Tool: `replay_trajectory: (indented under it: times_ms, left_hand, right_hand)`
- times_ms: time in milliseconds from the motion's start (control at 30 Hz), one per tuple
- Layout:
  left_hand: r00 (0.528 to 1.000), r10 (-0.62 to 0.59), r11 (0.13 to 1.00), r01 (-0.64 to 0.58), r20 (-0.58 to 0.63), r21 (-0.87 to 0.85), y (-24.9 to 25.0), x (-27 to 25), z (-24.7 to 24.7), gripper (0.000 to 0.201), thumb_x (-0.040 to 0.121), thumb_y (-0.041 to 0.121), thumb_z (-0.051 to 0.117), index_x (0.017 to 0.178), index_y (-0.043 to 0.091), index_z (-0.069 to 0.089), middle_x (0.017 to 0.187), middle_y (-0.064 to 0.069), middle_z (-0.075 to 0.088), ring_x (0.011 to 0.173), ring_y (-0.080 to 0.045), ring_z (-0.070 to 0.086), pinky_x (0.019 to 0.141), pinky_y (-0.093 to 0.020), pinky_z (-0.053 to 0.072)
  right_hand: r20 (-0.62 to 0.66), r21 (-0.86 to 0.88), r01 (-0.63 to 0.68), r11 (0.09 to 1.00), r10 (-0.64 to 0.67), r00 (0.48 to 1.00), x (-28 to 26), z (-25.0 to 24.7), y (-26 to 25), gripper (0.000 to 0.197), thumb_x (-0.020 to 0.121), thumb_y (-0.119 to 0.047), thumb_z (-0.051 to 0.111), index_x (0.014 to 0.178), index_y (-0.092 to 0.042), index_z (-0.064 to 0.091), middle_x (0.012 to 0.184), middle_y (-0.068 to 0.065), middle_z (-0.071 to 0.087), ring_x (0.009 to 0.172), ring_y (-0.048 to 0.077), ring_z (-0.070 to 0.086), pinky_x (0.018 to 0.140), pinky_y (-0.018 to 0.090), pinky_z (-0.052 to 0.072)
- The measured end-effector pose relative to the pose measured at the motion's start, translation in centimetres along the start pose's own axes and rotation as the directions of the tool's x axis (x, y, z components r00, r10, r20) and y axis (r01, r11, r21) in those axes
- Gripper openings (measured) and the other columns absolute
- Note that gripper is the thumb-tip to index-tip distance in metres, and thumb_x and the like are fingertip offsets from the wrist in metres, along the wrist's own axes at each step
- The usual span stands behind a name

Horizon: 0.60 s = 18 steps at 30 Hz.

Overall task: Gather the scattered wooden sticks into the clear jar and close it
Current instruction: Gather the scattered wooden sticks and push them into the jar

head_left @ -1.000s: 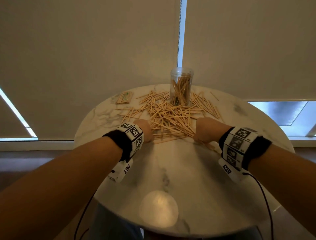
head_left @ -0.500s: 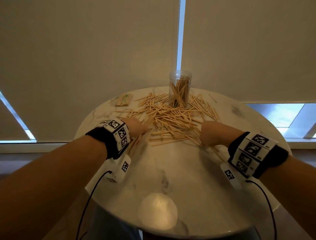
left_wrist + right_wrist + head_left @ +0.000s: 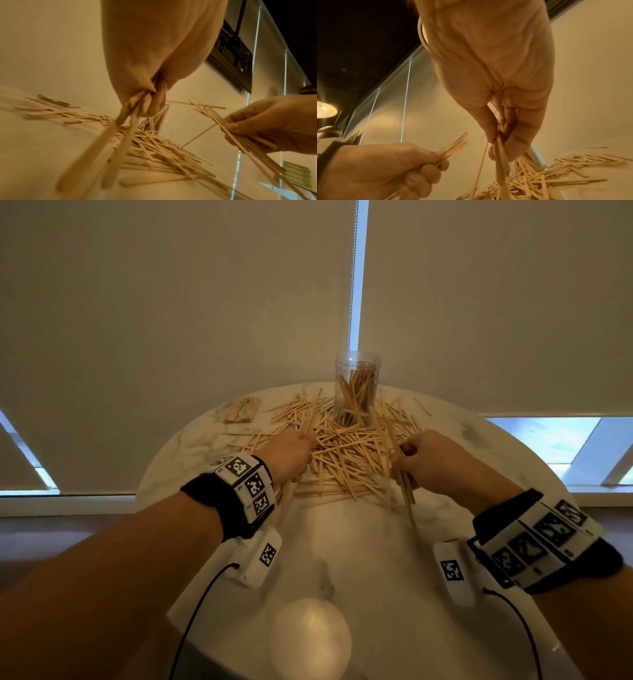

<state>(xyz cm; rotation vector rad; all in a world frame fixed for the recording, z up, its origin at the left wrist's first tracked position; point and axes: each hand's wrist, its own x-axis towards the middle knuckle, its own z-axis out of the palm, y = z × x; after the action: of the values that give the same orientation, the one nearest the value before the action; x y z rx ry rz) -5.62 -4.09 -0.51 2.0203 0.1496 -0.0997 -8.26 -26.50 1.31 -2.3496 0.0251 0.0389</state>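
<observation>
A heap of thin wooden sticks (image 3: 346, 450) lies spread across the far half of the round marble table (image 3: 342, 542). The clear jar (image 3: 357, 388) stands upright behind the heap, open on top, with several sticks inside. My left hand (image 3: 291, 453) grips a bundle of sticks (image 3: 120, 135) at the heap's left edge, their ends trailing down toward me. My right hand (image 3: 428, 460) grips another bundle (image 3: 406, 491) at the heap's right edge, seen fanning out in the left wrist view (image 3: 240, 135). A round translucent lid (image 3: 313, 638) lies at the table's near edge.
A small packet of sticks (image 3: 241, 409) lies at the far left of the table. Pale roller blinds (image 3: 171, 320) hang just behind the table, with a bead chain (image 3: 351, 285) between them. The near half of the tabletop holds only the lid.
Both hands have lifted off the table and moved forward, each raising a bundle of sticks out of the heap's near edge. The jar has not moved.
</observation>
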Motion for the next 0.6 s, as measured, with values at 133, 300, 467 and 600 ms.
replay_trajectory:
  times_ms: [133,300,467,600]
  left_hand:
    - [0.988,0.131,0.991,-0.132,-0.080,-0.009,1.5,1.2,1.4,0.042,0.104,0.048,0.036,0.105,0.012,0.055,0.096,-0.006,0.063,0.078,-0.022,0.054,0.084,-0.049,0.053]
    - [0.979,0.166,0.959,-0.188,-0.120,-0.212,3.8,3.1,2.8,0.045,0.100,0.058,0.035,0.097,0.021,0.061,0.097,-0.004,0.067,0.079,-0.022,0.058,0.077,-0.043,0.050]
    - [0.947,0.307,0.880,-0.322,-0.098,-0.350,6.7,4.5,2.4,0.072,0.078,0.085,0.045,0.100,0.021,0.071,0.090,-0.003,0.076,0.084,-0.019,0.074,0.075,-0.037,0.061]
    - [0.939,0.301,0.823,-0.343,-0.165,-0.452,6.8,6.6,1.5,0.023,0.099,0.032,0.057,0.093,0.013,0.068,0.070,0.002,0.069,0.057,-0.009,0.062,0.050,-0.022,0.049]
  right_hand:
    - [-0.035,0.064,0.076,0.995,-0.074,0.997,0.5,0.4,-1.3,0.018,0.098,-0.017,0.058,0.083,-0.014,0.068,0.076,0.002,0.075,0.074,0.021,0.073,0.079,0.047,0.061]
    - [-0.083,0.081,0.173,0.982,-0.166,0.983,2.6,1.1,-4.0,0.013,0.096,-0.024,0.060,0.086,-0.021,0.068,0.076,-0.001,0.073,0.071,0.016,0.072,0.073,0.042,0.061]
    - [-0.134,-0.047,0.304,0.951,-0.308,0.942,5.6,1.7,-7.3,0.010,0.096,-0.023,0.059,0.094,-0.022,0.068,0.082,-0.003,0.070,0.074,0.015,0.067,0.067,0.034,0.057]
    - [-0.158,-0.067,0.383,0.921,-0.389,0.908,7.6,2.1,-8.4,0.017,0.097,-0.022,0.059,0.106,-0.021,0.073,0.085,-0.005,0.072,0.074,0.007,0.066,0.069,0.023,0.054]
